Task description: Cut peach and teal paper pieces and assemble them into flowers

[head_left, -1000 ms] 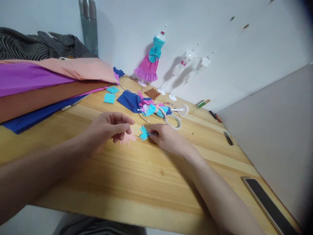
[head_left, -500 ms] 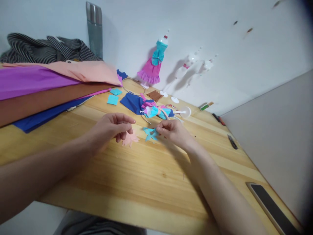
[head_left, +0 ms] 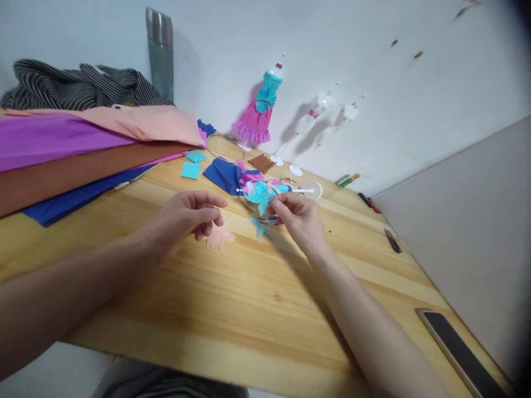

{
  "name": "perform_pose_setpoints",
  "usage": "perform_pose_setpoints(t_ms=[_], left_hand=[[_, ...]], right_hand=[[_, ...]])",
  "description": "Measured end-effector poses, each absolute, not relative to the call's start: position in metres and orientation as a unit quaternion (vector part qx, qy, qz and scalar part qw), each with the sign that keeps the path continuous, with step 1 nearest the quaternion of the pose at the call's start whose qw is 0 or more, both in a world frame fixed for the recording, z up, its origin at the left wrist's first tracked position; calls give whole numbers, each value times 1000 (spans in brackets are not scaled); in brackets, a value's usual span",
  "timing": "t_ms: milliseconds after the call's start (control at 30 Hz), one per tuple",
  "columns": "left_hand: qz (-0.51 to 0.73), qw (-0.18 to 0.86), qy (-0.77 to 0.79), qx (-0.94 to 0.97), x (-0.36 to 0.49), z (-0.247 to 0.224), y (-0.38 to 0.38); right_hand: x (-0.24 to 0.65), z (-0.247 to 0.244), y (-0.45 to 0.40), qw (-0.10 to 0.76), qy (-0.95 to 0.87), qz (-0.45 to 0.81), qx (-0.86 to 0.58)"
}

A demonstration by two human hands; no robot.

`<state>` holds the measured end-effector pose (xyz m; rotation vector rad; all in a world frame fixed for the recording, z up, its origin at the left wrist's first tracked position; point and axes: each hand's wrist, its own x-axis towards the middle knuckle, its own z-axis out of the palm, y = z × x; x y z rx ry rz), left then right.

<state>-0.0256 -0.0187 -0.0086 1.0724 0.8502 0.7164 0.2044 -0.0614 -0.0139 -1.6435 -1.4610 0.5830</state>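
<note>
My right hand (head_left: 299, 219) pinches a light blue paper flower (head_left: 261, 196) by its right edge, lifted above the wooden table (head_left: 232, 309). Below it, another light blue petal-shaped piece (head_left: 260, 228) lies on the wood. My left hand (head_left: 199, 214) hovers at the left with fingers curled and apart, holding nothing, near a pink star-shaped paper piece (head_left: 220, 234). Behind the raised flower lies a small doll form (head_left: 280, 188) dressed in blue and pink paper, partly hidden by the flower.
Coloured paper sheets (head_left: 103, 160) and striped cloth (head_left: 91, 85) fill the back left, by a bottle (head_left: 161, 55). A dressed mannequin (head_left: 265, 102) and two white ones stand behind. A cutter (head_left: 392, 241) and a phone (head_left: 460, 354) lie at the right.
My right hand has raised the blue flower up and slightly to the right, off the table. A second blue piece now shows beneath it. My left hand has hardly moved.
</note>
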Motion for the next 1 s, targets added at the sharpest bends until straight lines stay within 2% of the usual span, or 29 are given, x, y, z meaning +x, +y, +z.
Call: perform_pose_setpoints(t_ms=[67,233,333,500,567,700,1000], left_hand=[[323,716,386,484,-25,-9,-19],[321,714,391,484,-25,-10,-19],[321,715,388,484,-26,-10,-19],[317,718,393,480,-25,-11,-18],[316,719,393,478,-25,-11,-18],[308,722,402,471,-25,-9,-19],[311,723,395,475,-24,-11,-19]], right_hand=[[206,-19,-60,407,-595,246,-647],[211,-17,-62,260,-695,307,-596],[218,-8,-64,252,-677,327,-609],[230,-4,-64,218,-678,278,-644],[228,-8,-63,231,-671,300,-638],[214,-18,-63,321,-649,341,-600],[202,-31,-65,296,-702,331,-557]])
